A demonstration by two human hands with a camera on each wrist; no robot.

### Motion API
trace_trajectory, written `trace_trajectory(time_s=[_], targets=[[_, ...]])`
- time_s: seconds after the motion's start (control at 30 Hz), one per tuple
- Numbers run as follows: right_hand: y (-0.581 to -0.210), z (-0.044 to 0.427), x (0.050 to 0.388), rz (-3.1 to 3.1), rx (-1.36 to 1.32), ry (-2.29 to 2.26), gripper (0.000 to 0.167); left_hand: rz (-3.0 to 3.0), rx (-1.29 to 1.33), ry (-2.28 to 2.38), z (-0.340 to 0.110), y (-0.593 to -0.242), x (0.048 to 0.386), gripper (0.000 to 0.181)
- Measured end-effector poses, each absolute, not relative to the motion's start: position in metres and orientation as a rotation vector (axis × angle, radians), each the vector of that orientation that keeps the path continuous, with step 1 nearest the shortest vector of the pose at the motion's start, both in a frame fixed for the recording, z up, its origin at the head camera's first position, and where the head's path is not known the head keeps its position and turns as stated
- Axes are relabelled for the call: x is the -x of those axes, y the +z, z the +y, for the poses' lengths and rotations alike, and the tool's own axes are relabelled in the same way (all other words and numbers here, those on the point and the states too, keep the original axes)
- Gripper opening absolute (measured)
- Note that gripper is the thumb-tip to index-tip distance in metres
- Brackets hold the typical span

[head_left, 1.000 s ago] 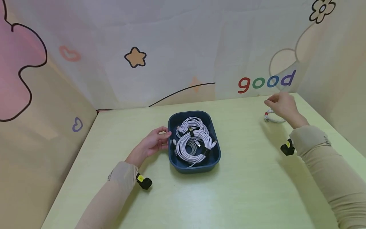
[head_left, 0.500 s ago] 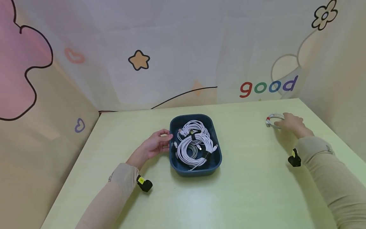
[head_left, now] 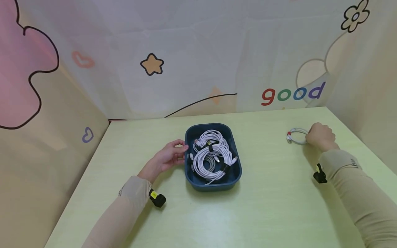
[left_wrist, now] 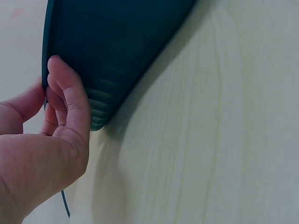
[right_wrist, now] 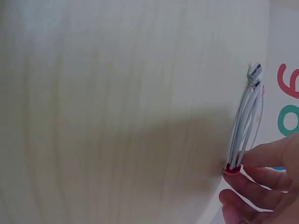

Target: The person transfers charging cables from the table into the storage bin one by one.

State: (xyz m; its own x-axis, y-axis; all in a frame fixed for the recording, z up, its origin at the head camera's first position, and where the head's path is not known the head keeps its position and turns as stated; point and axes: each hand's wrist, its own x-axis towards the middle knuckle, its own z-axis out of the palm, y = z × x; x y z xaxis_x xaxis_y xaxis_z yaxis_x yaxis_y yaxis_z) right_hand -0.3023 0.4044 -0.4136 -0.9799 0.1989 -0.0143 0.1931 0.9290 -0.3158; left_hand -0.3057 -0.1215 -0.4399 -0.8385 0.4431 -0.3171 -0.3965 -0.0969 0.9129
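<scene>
My left hand (head_left: 170, 155) grips the left edge of a dark blue plastic bin (head_left: 214, 188), its thumb at the rim and fingers against the wall, as the left wrist view shows. Inside the bin lie several coiled white cables (head_left: 198, 166) with black straps. At the far right of the table, my right hand (head_left: 321, 137) pinches a smaller white coiled cable (head_left: 298, 130) by its right side. The right wrist view shows thumb and fingers at a red tie (right_wrist: 232, 169) on this cable; its metal plug (right_wrist: 254, 72) points away from the hand.
A pale green table (head_left: 263, 206) carries everything. A printed cloth backdrop (head_left: 192, 62) stands behind it and along both sides. The bin sits near the middle, well apart from the loose coil on the right.
My right hand has come down from above the small coil to its right side and taken hold of it. The left hand stays on the bin, and the head view has shifted slightly.
</scene>
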Motion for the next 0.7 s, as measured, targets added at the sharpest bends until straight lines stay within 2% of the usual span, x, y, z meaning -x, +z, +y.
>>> trace_trajectory(time_s=[0.3, 0.7], targets=[[-0.413, 0.400, 0.304, -3.021, 0.303, 0.570, 0.027, 1.604, -0.050, 1.993, -0.121, -0.439, 0.304, 0.008], [-0.394, 0.389, 0.304, -2.941, 0.261, 0.784, 0.031, 1.618, -0.045, 1.991, -0.121, -0.439, 0.304, 0.006]])
